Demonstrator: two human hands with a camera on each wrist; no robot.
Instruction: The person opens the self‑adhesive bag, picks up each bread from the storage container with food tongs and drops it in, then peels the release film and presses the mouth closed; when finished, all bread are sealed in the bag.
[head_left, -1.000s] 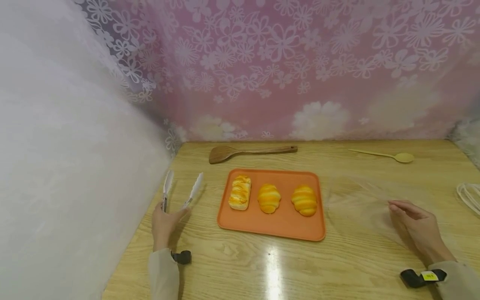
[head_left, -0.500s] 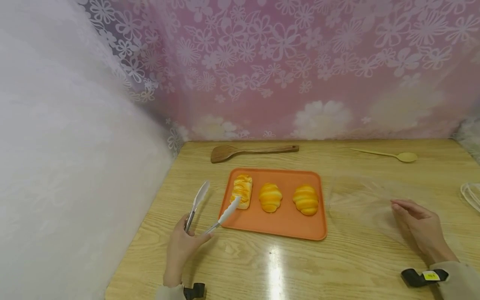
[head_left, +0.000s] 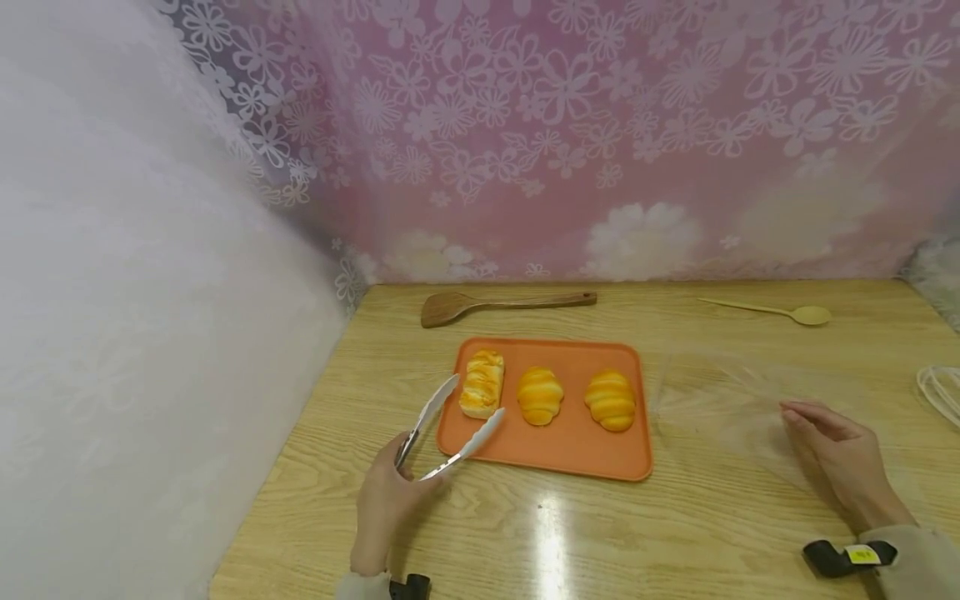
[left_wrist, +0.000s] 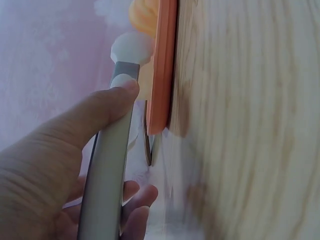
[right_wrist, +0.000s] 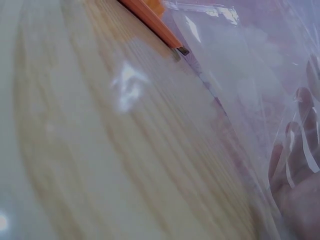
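Note:
My left hand [head_left: 390, 504] grips a pair of metal tongs [head_left: 480, 437] with white tips, spread apart. The tips stand over the left front part of an orange tray [head_left: 570, 457], one on each side of the near end of an oblong bread loaf [head_left: 482, 383]. Two striped rolls [head_left: 539, 396] lie to its right on the tray. In the left wrist view the thumb presses along one arm of the tongs [left_wrist: 110, 165]. To the right of the tray, my right hand [head_left: 840, 458] pinches a clear plastic bag [head_left: 712, 396]; its fingers show through the film in the right wrist view.
Behind the tray lies a wooden turner [head_left: 450, 308]. A yellow spoon [head_left: 810, 315] rests at the back right, and a white looped object [head_left: 937, 396] sits at the right edge. A white wall [head_left: 172, 333] borders the table's left, with a flowered pink backdrop [head_left: 525, 167] behind.
My left hand has carried the tongs rightward from beside the tray to over its left front edge, their tips now around the loaf's near end. The right hand and bag stay in place.

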